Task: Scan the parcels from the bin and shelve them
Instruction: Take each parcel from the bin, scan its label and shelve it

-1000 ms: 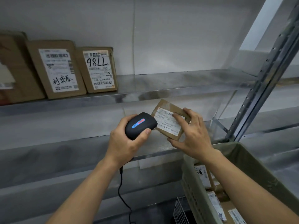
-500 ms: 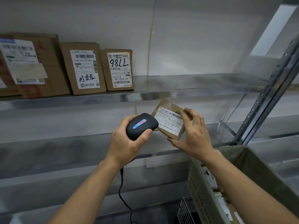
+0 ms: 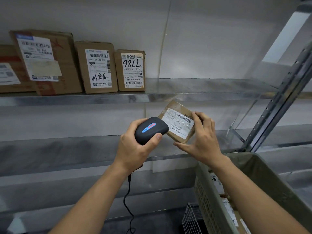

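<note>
Keeping the scanner, which the left hand grips, aimed at the barcode works best while the right hand pinches the small parcel steady, label forward, above the bin.

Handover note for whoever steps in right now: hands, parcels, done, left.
Left hand grips the corded scanner, aimed at the small parcel.
Right hand holds that parcel by its edges, label up, in front of the lower shelf.
Done: four boxes stand on the upper shelf, at its left.
Left: shelve this parcel after its scan; more parcels lie in the bin at right.
</note>
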